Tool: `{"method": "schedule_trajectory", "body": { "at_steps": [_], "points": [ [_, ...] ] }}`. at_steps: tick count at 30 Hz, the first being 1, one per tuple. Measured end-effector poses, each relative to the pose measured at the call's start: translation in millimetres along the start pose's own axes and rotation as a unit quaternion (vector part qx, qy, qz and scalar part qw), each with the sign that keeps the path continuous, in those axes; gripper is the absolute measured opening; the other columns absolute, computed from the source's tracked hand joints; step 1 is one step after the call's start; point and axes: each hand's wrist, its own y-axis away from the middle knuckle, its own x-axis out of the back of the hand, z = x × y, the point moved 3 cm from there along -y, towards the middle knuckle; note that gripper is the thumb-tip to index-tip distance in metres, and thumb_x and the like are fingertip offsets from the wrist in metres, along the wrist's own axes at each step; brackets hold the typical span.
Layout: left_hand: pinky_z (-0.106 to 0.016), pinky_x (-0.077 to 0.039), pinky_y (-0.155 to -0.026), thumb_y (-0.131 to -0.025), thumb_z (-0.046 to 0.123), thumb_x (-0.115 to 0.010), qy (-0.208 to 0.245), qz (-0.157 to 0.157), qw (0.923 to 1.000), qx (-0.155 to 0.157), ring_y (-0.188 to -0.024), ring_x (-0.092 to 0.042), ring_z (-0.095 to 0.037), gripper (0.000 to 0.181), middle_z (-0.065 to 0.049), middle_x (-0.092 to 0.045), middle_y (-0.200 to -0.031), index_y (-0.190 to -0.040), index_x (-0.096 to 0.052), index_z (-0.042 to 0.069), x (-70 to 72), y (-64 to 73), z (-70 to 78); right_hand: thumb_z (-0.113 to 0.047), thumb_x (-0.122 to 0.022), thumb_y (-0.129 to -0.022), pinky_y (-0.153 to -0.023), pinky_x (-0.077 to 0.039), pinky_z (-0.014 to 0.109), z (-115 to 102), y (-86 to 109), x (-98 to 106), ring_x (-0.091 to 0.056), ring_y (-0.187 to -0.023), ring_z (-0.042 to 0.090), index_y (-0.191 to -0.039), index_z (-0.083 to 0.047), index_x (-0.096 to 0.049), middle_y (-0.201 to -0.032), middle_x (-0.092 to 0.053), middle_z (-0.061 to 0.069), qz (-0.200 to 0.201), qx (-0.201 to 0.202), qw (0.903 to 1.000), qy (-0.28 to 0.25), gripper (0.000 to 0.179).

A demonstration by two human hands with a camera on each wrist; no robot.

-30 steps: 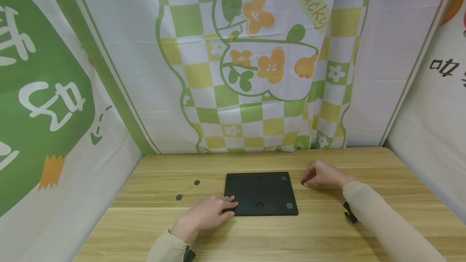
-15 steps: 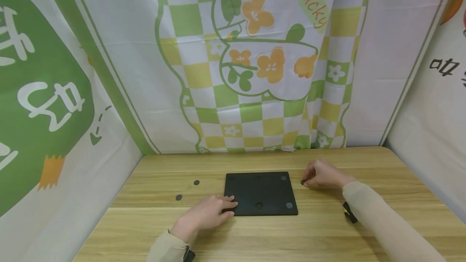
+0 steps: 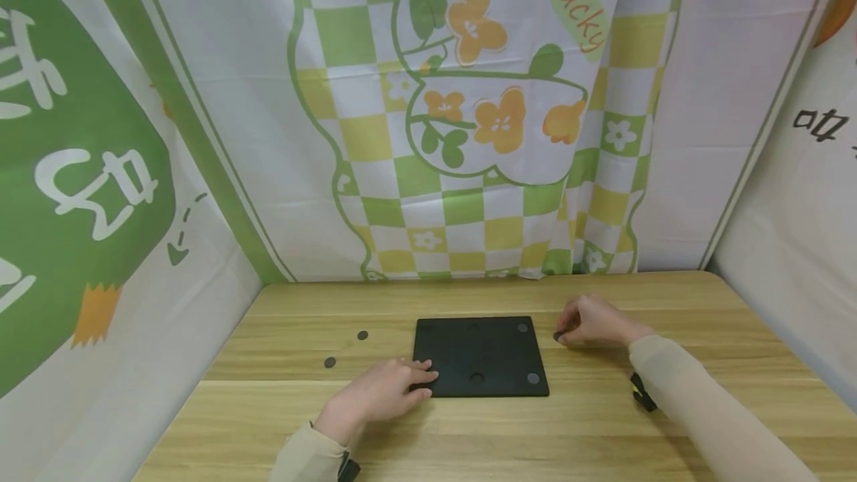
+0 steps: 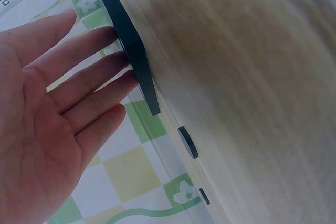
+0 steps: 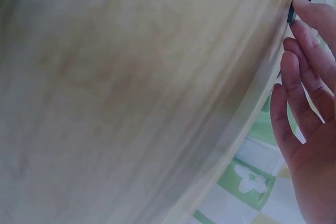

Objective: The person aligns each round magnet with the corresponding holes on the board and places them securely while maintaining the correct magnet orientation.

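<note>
A flat black rectangular board [image 3: 498, 352] lies on the table. Two grey round discs sit at its right corners, one upper [image 3: 522, 328] and one lower [image 3: 533, 378]; round marks show along its top and bottom edges. My left hand [image 3: 384, 390] rests on the board's lower left corner, fingers extended, as the left wrist view also shows. To the right of the board, my right hand [image 3: 598, 320] pinches a small dark disc [image 3: 559, 336] between thumb and index finger, at the tabletop. In the right wrist view that disc [image 5: 291, 14] appears edge-on at the fingertips.
Two loose dark discs, a farther one [image 3: 363, 335] and a nearer one [image 3: 330, 362], lie on the wooden table [image 3: 509, 437] left of the board. A printed curtain [image 3: 462, 207] hangs behind the table, with fabric walls at both sides.
</note>
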Motion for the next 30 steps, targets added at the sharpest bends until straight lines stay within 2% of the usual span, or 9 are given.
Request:
{"method": "schedule_trajectory", "body": {
  "at_steps": [11, 30],
  "points": [
    [-0.044, -0.043, -0.104, -0.096, 0.031, -0.055, -0.001, -0.002, 1.0000, 0.006, -0.127, -0.050, -0.028, 0.036, -0.005, -0.053, -0.139, -0.128, -0.061, 0.016, 0.7, -0.4, 1.0, -0.024, -0.082, -0.071, -0.060, -0.051, 0.018, -2.1, 0.2, -1.6, -0.056, -0.066, -0.002, -0.076, -0.023, -0.072, -0.079, -0.060, -0.010, 0.023, 0.021, 0.9994, 0.016, 0.012],
    [-0.046, -0.042, -0.104, -0.096, 0.033, -0.055, 0.001, -0.003, 1.0000, 0.005, -0.128, -0.050, -0.030, 0.037, -0.005, -0.053, -0.139, -0.128, -0.061, 0.017, 0.5, 0.2, 0.7, -0.026, -0.082, -0.071, -0.060, -0.048, 0.017, -6.7, -4.1, -3.9, -0.054, -0.065, -0.002, -0.074, -0.025, -0.071, -0.077, -0.059, -0.013, 0.031, 0.008, 0.9991, 0.027, 0.011]
  ]
}}
